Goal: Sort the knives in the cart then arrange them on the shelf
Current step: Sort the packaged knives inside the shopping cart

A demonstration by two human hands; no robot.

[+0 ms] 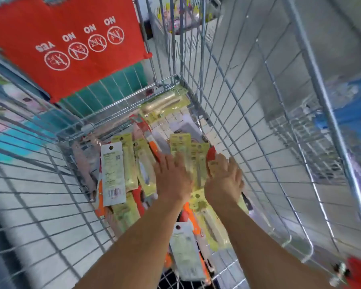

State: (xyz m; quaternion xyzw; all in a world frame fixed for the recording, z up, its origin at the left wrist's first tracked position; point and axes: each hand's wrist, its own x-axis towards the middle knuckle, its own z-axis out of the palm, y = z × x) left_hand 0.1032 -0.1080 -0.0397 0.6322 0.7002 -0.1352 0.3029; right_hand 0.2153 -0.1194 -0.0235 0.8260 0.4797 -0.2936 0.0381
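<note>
Hands both down in the cart (227,84). Left hand (172,178) flat, fingers straight, pressing packaged knives (133,163) piled across the cart floor. Right hand (224,180) pinches a red-handled knife pack (211,158) near the right wall.

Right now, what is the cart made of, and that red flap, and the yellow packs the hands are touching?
The cart looks like shiny bare metal: thin silver wires crossing in a grid. The red flap looks like smooth matte plastic with white printed signs, though that is a guess. The yellow packs seem to be printed card under clear glossy plastic, since they catch the light. The left hand and right hand rest on them.
</note>
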